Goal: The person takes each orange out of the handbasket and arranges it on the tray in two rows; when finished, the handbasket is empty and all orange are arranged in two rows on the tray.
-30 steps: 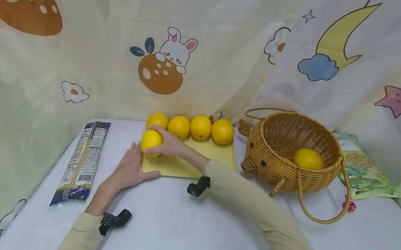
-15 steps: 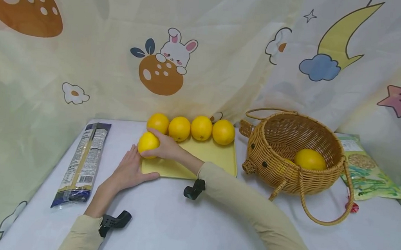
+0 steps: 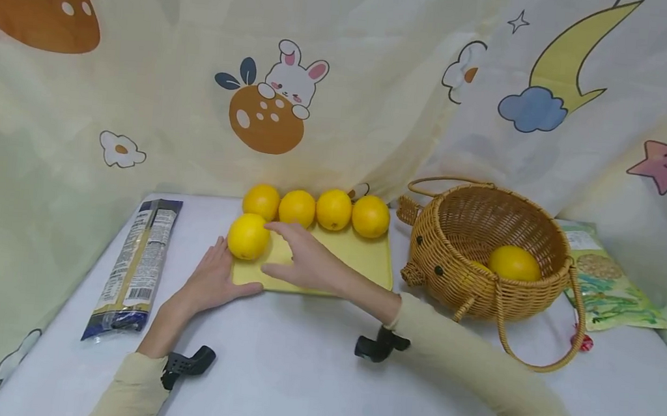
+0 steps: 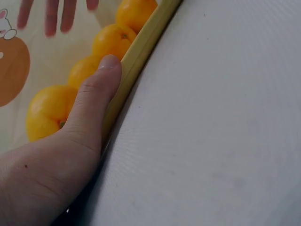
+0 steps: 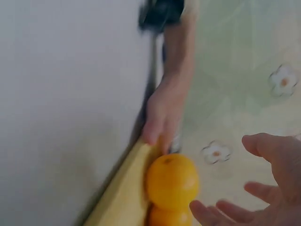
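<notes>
A yellow tray (image 3: 358,265) carries a back row of several oranges (image 3: 334,209). In front of the row's left end sits one more orange (image 3: 249,236) near the tray's left edge. My right hand (image 3: 314,262) hovers over the tray just right of this orange, thumb and fingers spread apart and holding nothing. The right wrist view shows a gap between those fingers and the front orange (image 5: 172,182). My left hand (image 3: 210,280) rests against the tray's front left corner with straight fingers, its thumb (image 4: 96,92) along the front rim in the left wrist view.
On the right stands a pig-shaped wicker basket (image 3: 423,257) with an orange (image 3: 514,263) visible inside. A green packet (image 3: 610,282) and a small red wrapped item (image 3: 582,338) lie beside it. At far left lies a long dark-ended package (image 3: 135,264). A printed cloth hangs behind.
My right hand has let go of the orange at the tray's front left and drawn back to the right. The orange stays on the tray. My left hand keeps its place.
</notes>
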A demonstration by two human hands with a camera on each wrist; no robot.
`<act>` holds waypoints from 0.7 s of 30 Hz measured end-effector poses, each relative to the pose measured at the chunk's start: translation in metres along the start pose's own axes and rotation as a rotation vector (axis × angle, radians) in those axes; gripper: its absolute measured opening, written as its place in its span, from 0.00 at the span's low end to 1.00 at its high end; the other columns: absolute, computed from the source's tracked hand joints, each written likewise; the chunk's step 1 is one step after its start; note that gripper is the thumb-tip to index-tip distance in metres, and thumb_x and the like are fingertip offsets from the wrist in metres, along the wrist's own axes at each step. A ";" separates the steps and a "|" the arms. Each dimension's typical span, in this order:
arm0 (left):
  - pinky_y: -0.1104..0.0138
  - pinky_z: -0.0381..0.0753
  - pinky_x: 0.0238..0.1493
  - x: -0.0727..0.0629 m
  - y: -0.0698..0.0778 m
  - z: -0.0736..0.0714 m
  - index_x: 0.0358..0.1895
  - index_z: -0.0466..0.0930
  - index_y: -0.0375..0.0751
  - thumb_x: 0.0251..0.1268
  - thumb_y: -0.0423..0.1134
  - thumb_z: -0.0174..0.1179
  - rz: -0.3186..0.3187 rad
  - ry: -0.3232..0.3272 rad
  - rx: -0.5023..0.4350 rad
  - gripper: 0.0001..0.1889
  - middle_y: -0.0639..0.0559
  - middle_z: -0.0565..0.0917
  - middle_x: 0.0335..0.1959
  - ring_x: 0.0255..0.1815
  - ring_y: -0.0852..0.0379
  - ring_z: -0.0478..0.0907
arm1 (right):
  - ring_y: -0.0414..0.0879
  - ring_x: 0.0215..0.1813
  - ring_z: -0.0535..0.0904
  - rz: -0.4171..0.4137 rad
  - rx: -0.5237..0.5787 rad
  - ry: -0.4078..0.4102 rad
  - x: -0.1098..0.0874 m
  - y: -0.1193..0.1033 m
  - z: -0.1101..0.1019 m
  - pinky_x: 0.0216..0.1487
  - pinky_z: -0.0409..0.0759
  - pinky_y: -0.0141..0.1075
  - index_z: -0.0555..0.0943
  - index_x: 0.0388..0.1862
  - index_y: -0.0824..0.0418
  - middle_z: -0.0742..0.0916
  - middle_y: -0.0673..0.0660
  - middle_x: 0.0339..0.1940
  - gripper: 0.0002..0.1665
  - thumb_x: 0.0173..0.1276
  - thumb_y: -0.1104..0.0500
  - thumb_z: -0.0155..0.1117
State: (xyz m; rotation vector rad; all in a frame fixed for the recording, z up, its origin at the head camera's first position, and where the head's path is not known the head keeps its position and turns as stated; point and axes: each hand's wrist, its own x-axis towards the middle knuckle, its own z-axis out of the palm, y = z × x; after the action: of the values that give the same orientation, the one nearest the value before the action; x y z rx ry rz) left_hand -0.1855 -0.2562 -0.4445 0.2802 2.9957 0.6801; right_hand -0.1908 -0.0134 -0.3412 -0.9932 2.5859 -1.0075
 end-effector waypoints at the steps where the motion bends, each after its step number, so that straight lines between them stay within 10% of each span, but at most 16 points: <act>1: 0.37 0.41 0.76 0.000 0.000 -0.001 0.78 0.39 0.38 0.48 0.72 0.63 -0.001 0.001 -0.001 0.63 0.34 0.43 0.80 0.79 0.31 0.37 | 0.47 0.67 0.71 -0.039 0.011 -0.005 -0.016 -0.003 -0.006 0.62 0.80 0.40 0.68 0.70 0.53 0.74 0.54 0.69 0.35 0.66 0.49 0.66; 11: 0.40 0.39 0.78 -0.001 0.002 -0.004 0.78 0.38 0.34 0.49 0.71 0.63 -0.015 -0.018 -0.007 0.64 0.33 0.41 0.79 0.79 0.32 0.36 | 0.40 0.49 0.83 -0.165 0.073 0.158 -0.150 0.016 -0.056 0.46 0.85 0.31 0.84 0.44 0.51 0.85 0.51 0.53 0.08 0.68 0.59 0.64; 21: 0.41 0.39 0.78 -0.001 0.000 -0.001 0.78 0.38 0.37 0.49 0.72 0.63 -0.012 -0.008 -0.012 0.64 0.35 0.41 0.80 0.80 0.33 0.36 | 0.33 0.47 0.82 -0.149 0.079 0.331 -0.191 0.042 -0.076 0.44 0.84 0.27 0.83 0.44 0.51 0.85 0.53 0.51 0.15 0.64 0.69 0.65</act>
State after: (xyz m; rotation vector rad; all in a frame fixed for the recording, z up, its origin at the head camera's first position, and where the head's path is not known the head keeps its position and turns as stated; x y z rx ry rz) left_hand -0.1844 -0.2568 -0.4439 0.2642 2.9819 0.6939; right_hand -0.0985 0.1742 -0.3229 -1.0928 2.7327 -1.4087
